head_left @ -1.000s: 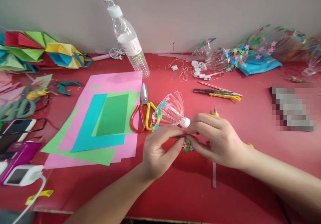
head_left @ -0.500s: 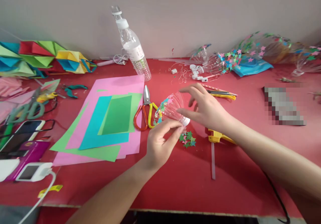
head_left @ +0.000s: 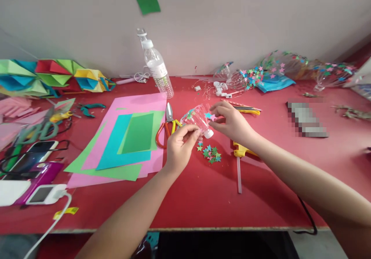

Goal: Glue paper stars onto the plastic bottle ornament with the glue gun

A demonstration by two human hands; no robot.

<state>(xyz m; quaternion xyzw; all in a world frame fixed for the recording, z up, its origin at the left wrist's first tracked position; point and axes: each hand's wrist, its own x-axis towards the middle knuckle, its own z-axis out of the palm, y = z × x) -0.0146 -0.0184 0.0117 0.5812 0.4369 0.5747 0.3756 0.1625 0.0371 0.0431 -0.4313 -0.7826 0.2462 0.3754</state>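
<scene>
A cut-off clear bottle top (head_left: pixel 197 120) with a white cap and stuck-on paper stars lies on its side on the red table (head_left: pixel 261 189). My right hand (head_left: pixel 232 123) curls over its cap end and grips it. Beside it, my left hand (head_left: pixel 180 146) is closed in a pinch at the bottle's near side; what it pinches is too small to make out. A small heap of loose paper stars (head_left: pixel 210 153) lies just below the bottle. A yellow glue gun (head_left: pixel 242 150) with a glue stick rests under my right wrist.
Red-and-yellow shears (head_left: pixel 167 125) lie left of the bottle top, beside stacked coloured paper sheets (head_left: pixel 124 143). A whole water bottle (head_left: pixel 156 67) stands at the back. Star-covered bottle pieces (head_left: pixel 261 73), a utility knife (head_left: pixel 246 110), folded paper shapes (head_left: pixel 43 75) and phones (head_left: pixel 26 166) surround the work area.
My right hand left the pinch it shared with my left, reached over the bottle top and closed on it. The camera pulled back and tilted up.
</scene>
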